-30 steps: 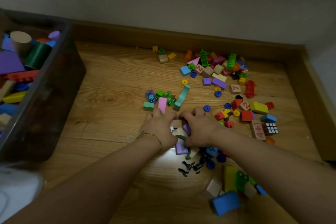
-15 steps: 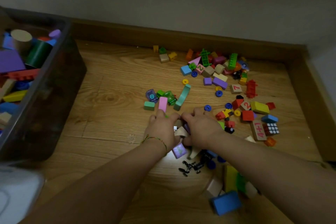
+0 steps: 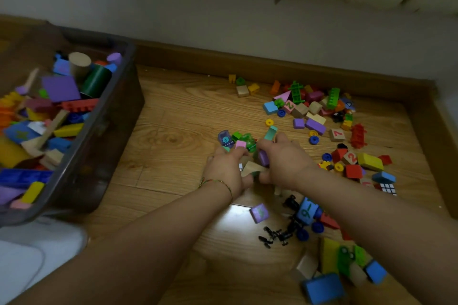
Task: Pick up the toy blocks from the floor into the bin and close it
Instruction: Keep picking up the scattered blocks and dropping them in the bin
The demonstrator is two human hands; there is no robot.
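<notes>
In the head view the job looks roughly half done. The bin (image 3: 106, 136) stands at the left edge of the floor (image 3: 173, 136), open and already heaped with blocks, so a good share has gone in. No lid is on it, and closing it is a step not yet reached.

The left hand (image 3: 226, 168) and the right hand (image 3: 285, 161) are pressed together near the middle of the floor. Their fingers are curled in around a handful of blocks (image 3: 252, 167), cupping it from both sides. A teal arch block (image 3: 270, 132) pokes up past the right hand's fingertips. I judge this to be a gather before a lift towards the bin.

Plenty is left. A far cluster (image 3: 314, 106) lies along the floor's far edge by the skirting board, and a right cluster (image 3: 357, 163) lies towards the right edge. A near cluster (image 3: 342, 267) sits under the right forearm at the near edge. A loose purple block (image 3: 259, 213) lies just behind the hands, close to a blue block (image 3: 307, 210) printed with a number and some small black bits.

How many pieces the hands enclose is hidden by the fingers, and whether the handful is off the floor I cannot tell. The bin's left part is cut off by the frame. A pale shape (image 3: 19, 262) at the near left corner may be the lid, but that is unclear. The near cluster is blurred.
</notes>
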